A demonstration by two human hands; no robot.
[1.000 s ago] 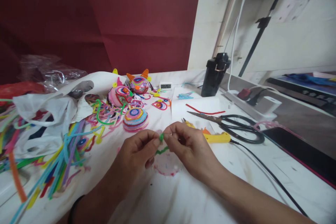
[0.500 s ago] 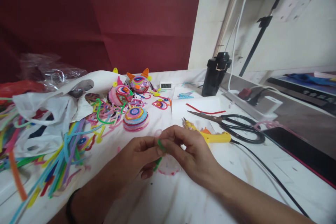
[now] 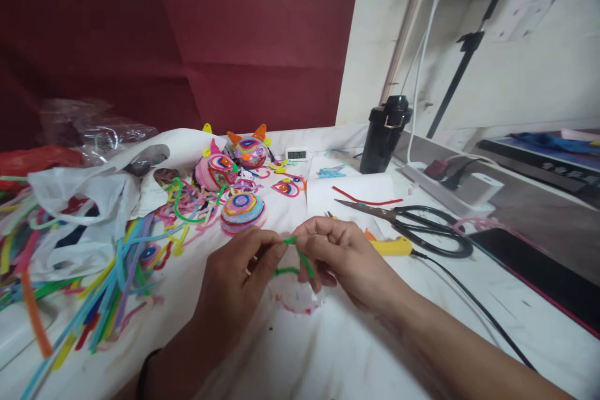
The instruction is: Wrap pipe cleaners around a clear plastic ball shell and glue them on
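As both hands (image 3: 290, 262) pinch green pipe cleaner (image 3: 295, 257)

A white-covered table (image 3: 328, 350) carries everything. Just beyond the hands lies a round coiled disc (image 3: 242, 210) of coloured rings, with two horned round figures (image 3: 234, 159) farther back among loose pink and green strands. Beside the left hand (image 3: 234, 281), out to its side, a heap of coloured pipe cleaners (image 3: 107, 287) spreads under a white plastic bag (image 3: 79, 212). Just beyond the right hand (image 3: 347, 262) lies a yellow glue gun (image 3: 391, 246), and past it black scissors (image 3: 412, 225) on white paper. Farther back stand a black bottle (image 3: 385, 133) and a small clock (image 3: 296, 154). Well off to that hand's side lies a dark tablet (image 3: 539, 262).
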